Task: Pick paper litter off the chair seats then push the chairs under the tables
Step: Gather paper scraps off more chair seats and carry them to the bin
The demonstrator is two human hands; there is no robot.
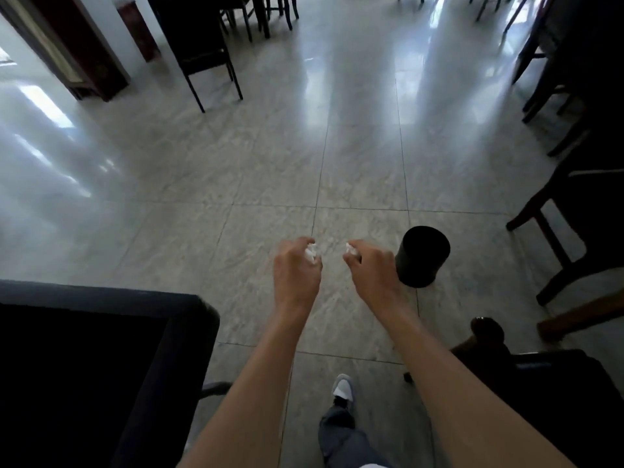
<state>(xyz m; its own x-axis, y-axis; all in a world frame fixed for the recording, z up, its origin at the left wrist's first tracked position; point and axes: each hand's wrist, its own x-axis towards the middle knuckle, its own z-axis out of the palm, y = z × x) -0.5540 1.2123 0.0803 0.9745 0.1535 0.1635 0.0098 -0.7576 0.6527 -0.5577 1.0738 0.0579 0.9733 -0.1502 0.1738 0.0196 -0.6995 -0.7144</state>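
Paper litter: one crumpled white wad (311, 254) pinched in my left hand (295, 276), fingers curled tight round it; a second wad (351, 249) nipped between the fingertips of my right hand (373, 273). Both arms held out over the tiled floor (202, 170), near a dark table edge (189, 302) at my left. Black bin (422, 256) stands just beyond my right hand, probably where both wads go. Farther off, a pulled-out chair (199, 52) awaits pushing in
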